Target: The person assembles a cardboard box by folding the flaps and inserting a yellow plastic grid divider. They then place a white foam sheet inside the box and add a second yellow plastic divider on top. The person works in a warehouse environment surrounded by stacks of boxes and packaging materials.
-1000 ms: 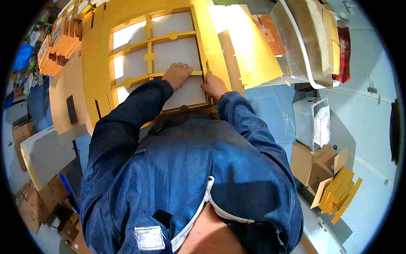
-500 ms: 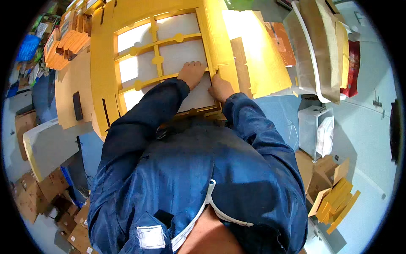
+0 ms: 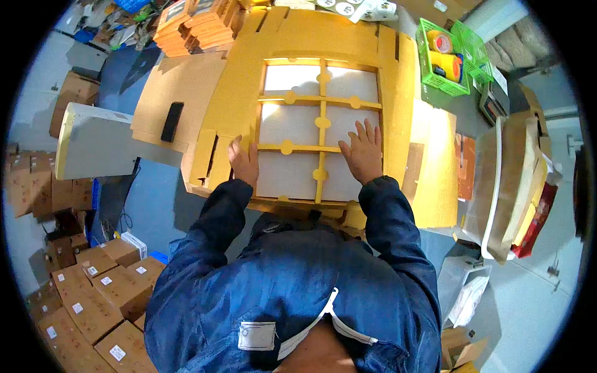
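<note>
A shallow yellow cardboard box (image 3: 398, 118) lies unfolded before me, with yellow slotted dividers (image 3: 322, 122) standing in its middle. They split it into several compartments with pale grey-white sheet (image 3: 289, 124) at the bottom. My left hand (image 3: 244, 163) rests at the box's left inner wall, near the front, holding nothing, its fingers stretched forward. Over the near right part of the grid, my right hand (image 3: 364, 152) lies palm down with fingers spread, beside the right wall and across a divider.
A black phone-like slab (image 3: 172, 122) lies on brown cardboard (image 3: 152, 93) at left. Orange boxes (image 3: 199, 22) are stacked at the far left. A green basket (image 3: 443, 56) with tape rolls stands far right. Brown cartons (image 3: 99, 286) fill the lower left floor.
My left hand has gone from the grid's right side to its left wall. My right hand has let go of the right wall and spread out. The view has shifted.
</note>
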Motion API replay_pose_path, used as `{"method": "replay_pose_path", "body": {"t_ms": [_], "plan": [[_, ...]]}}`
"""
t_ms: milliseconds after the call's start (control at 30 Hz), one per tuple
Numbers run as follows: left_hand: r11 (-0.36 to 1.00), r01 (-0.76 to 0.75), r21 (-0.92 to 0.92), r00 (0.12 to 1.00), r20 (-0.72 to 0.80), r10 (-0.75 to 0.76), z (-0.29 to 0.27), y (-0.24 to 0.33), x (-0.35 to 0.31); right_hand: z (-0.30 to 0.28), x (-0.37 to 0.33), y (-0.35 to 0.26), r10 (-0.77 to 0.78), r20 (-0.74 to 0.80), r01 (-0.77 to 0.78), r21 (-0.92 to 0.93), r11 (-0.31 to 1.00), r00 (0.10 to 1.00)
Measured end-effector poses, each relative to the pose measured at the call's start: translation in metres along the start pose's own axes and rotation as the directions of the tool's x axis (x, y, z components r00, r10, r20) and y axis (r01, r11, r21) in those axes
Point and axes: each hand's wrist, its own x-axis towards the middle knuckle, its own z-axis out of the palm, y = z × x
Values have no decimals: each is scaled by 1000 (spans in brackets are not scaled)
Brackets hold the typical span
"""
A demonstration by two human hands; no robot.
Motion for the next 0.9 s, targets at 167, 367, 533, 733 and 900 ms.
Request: {"method": "replay_pose_path", "body": {"t_ms": [167,367,533,733,900], "plan": [[989,140,-36,962,243,-127,6,-43,-34,55,21,-46,-106,130,105,16,994,986],[944,286,-167,864,471,-179,-2,-70,-22,35,-10,16,158,-69,-146,158,977,985],[934,322,-156,706,697,-127,8,-91,-4,26,-83,41,640,161,-650,344,677,752],[954,-37,-298,702,671,237,-7,-81,77,32,-112,15,731,85,-683,441,582,677],[952,15,-306,584,775,240,7,-64,121,35,-114,1,720,190,-742,252,621,667]]}}
